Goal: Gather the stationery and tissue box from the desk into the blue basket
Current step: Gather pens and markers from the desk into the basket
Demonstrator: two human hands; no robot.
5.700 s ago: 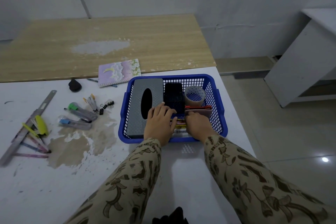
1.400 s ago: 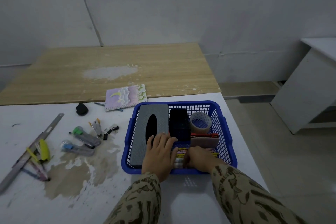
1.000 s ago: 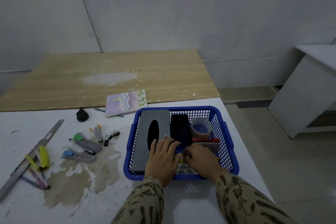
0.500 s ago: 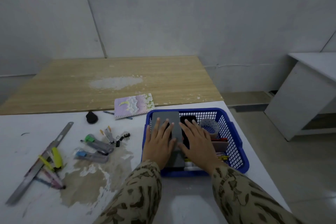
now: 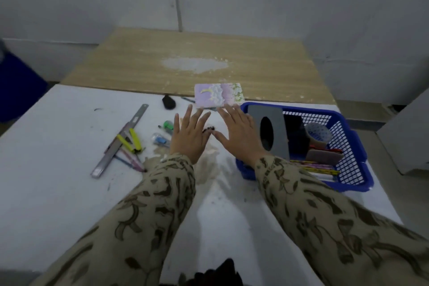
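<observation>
The blue basket (image 5: 362,169) stands at the right of the white desk. Inside it are the grey tissue box (image 5: 276,121), a black case (image 5: 296,134), a tape roll (image 5: 318,133), a pink eraser-like block (image 5: 323,155) and pencils (image 5: 318,168). My left hand (image 5: 189,137) and my right hand (image 5: 239,134) hover side by side with flat, spread fingers left of the basket, holding nothing. Their fingertips lie just short of the purple notebook (image 5: 219,95). Black binder clips (image 5: 210,129) show between the two hands.
On the desk to the left lie a metal ruler (image 5: 120,140), yellow cutters (image 5: 131,141), pens (image 5: 130,161), a green-capped item (image 5: 168,125), a blue-tipped item (image 5: 160,140) and a black lump (image 5: 168,102). A wooden table (image 5: 197,65) adjoins behind; a brown stain (image 5: 206,167) marks the desk.
Both hands have left the basket and moved left and forward over the desk toward the notebook. The camera view has swung left, so the basket now sits at the right.
</observation>
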